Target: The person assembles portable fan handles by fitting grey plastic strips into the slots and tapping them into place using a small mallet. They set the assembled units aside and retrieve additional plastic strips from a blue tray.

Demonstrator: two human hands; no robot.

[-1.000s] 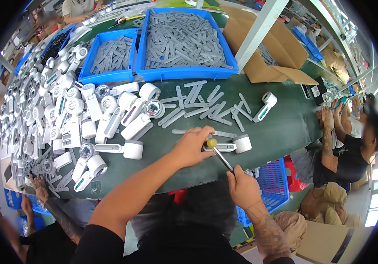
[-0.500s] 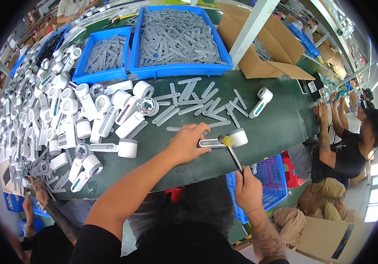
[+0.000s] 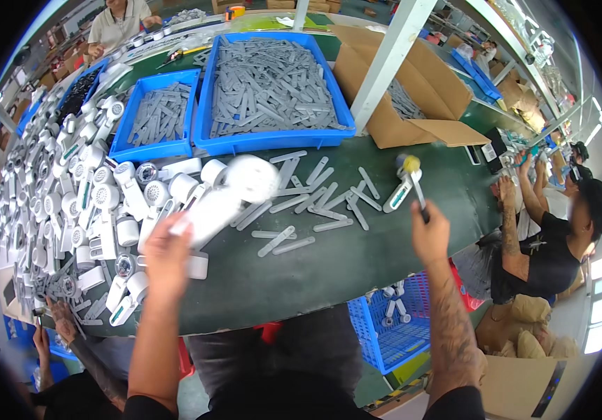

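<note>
My left hand (image 3: 166,255) is closed round the handle end of a white handheld fan (image 3: 206,217), raised over the near side of the fan pile and smeared by motion. In my right hand (image 3: 432,236) is a small hammer (image 3: 417,187) with a yellowish head and a dark grip, held upright above the table's right part. Behind the hammer head another white handheld fan (image 3: 397,196) with a green strip in its handle lies on the table, partly covered. Between my hands several flat grey strips (image 3: 332,225) lie loose on the green table (image 3: 357,269).
White fans (image 3: 105,196) heap up on the left. Blue trays of grey strips (image 3: 210,145) and an open cardboard box (image 3: 448,133) stand at the back, beside a white post (image 3: 388,66). A blue basket (image 3: 385,360) sits below the front edge. Co-workers' arms (image 3: 514,210) show right and left.
My left hand has lifted a fan off the table and moved left with it. My right hand and the hammer have swung up and right, away from where that fan lay. The view has shifted slightly.
</note>
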